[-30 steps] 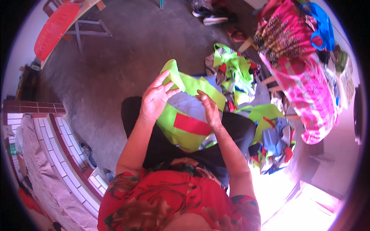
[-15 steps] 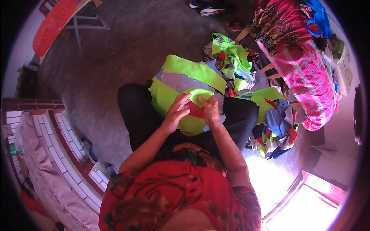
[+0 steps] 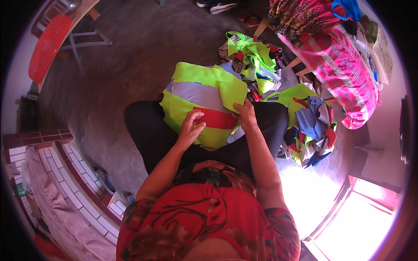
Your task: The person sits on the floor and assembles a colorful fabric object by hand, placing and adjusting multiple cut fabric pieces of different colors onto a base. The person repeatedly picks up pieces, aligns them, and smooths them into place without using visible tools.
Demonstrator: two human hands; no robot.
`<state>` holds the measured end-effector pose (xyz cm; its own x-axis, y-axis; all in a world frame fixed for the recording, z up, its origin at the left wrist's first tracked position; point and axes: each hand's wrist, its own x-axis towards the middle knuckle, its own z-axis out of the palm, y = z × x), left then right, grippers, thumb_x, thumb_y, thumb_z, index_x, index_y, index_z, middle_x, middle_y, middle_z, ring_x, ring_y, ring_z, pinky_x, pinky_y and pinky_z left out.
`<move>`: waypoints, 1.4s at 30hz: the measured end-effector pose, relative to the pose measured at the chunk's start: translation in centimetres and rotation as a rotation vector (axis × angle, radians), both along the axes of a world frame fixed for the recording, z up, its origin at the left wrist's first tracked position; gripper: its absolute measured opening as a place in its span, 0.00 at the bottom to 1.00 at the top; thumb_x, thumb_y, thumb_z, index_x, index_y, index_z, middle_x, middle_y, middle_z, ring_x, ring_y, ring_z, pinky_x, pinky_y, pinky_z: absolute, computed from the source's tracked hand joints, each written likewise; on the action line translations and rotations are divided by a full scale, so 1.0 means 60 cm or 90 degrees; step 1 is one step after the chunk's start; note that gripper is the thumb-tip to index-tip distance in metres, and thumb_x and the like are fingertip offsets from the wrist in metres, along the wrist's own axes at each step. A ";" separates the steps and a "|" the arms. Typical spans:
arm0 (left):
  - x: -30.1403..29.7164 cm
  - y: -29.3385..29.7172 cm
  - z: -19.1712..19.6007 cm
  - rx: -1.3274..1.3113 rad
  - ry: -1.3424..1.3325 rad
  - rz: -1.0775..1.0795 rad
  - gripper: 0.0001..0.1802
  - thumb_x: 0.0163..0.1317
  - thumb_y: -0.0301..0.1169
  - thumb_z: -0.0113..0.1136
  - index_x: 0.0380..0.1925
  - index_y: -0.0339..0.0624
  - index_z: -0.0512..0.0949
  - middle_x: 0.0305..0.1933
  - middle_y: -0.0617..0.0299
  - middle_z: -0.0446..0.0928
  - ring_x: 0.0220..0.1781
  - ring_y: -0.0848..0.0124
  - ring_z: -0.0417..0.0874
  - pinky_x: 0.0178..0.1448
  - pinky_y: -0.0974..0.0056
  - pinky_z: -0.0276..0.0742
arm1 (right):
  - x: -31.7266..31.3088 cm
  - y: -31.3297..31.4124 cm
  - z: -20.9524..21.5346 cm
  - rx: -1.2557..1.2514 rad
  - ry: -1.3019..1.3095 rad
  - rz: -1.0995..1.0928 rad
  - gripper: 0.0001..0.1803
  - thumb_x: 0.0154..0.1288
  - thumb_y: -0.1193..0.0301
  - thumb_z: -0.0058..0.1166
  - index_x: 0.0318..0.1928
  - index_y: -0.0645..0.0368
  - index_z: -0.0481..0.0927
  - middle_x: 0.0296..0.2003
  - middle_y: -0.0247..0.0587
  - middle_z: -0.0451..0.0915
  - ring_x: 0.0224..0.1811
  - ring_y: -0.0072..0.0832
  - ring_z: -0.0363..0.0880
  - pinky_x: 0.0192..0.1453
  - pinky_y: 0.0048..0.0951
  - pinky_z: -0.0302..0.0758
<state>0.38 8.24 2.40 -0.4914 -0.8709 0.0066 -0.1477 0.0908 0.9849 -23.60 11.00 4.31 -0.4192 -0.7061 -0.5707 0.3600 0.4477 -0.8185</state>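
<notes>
In my lap lies a bundle of layered cloth pieces in lime green (image 3: 176, 111), grey-blue (image 3: 198, 92) and red. A red fabric strip (image 3: 217, 119) runs across its near part. My left hand (image 3: 190, 129) rests at the strip's left end, fingers curved and apart, holding nothing. At the bundle's right side, my right hand (image 3: 247, 116) pinches the lower edge of a lime-green fabric piece (image 3: 233, 92), beside the strip's right end. The fingertips of that hand are partly hidden.
Two heaps of fabric scraps lie to the right, a far heap (image 3: 259, 65) and a nearer heap (image 3: 311, 126). Behind them stands wooden-legged furniture draped in pink checked cloth (image 3: 331, 65). A table with a red top piece (image 3: 50, 48) is far left; shoes (image 3: 223, 8) lie beyond.
The lime-green piece has shifted off the red strip, which now shows along more of its length. My left hand has drawn back toward me; my right hand has moved to the bundle's right edge.
</notes>
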 end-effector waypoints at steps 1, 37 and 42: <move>0.001 0.000 -0.002 -0.003 -0.011 -0.004 0.17 0.57 0.23 0.60 0.47 0.39 0.74 0.53 0.59 0.72 0.53 0.69 0.74 0.57 0.64 0.70 | 0.008 -0.004 0.004 -0.015 0.018 -0.007 0.17 0.60 0.74 0.55 0.51 0.58 0.73 0.41 0.38 0.79 0.40 0.27 0.78 0.32 0.28 0.76; 0.001 -0.006 -0.037 0.075 -0.003 0.021 0.12 0.60 0.22 0.59 0.45 0.39 0.75 0.44 0.61 0.74 0.47 0.70 0.76 0.52 0.66 0.74 | 0.056 0.010 0.011 -0.033 0.943 0.101 0.46 0.49 0.65 0.63 0.69 0.50 0.57 0.65 0.58 0.55 0.67 0.54 0.54 0.66 0.56 0.56; -0.004 -0.011 -0.041 0.108 0.006 0.019 0.12 0.60 0.21 0.58 0.45 0.38 0.74 0.45 0.62 0.74 0.45 0.73 0.76 0.51 0.69 0.73 | 0.078 0.027 -0.044 0.006 0.848 0.387 0.43 0.55 0.56 0.60 0.70 0.43 0.56 0.71 0.56 0.44 0.73 0.55 0.43 0.69 0.58 0.51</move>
